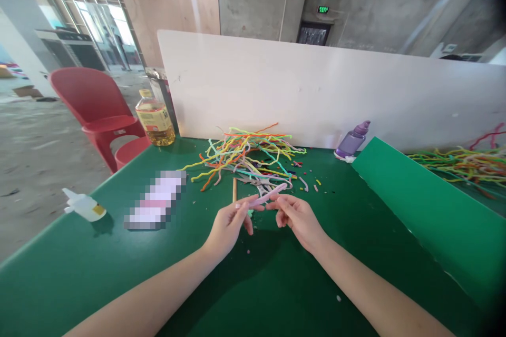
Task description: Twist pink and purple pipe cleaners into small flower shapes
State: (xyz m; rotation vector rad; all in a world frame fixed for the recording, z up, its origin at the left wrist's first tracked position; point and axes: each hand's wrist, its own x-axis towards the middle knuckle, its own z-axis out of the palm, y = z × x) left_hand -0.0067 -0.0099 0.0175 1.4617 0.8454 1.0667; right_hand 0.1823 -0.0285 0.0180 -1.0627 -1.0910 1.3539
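Observation:
A pale pink pipe cleaner [265,198] is stretched between my two hands above the green table. My left hand [228,224] pinches its left end between thumb and fingers. On the other side my right hand [298,218] grips it with thumb and forefinger, the remaining fingers curled. Just beyond my hands lie scissors [263,185] and a thin wooden stick [234,189]. Part of a small light green piece [250,212] shows beneath my left fingers. Behind these a tangled heap of coloured pipe cleaners [249,150] spreads out.
A white glue bottle [87,207] and a blurred-out pinkish object [156,202] lie on the left. An oil bottle [156,120] and a purple bottle [351,139] stand at the back. A white partition [276,89] closes the far edge; a green board [427,210] slopes at right.

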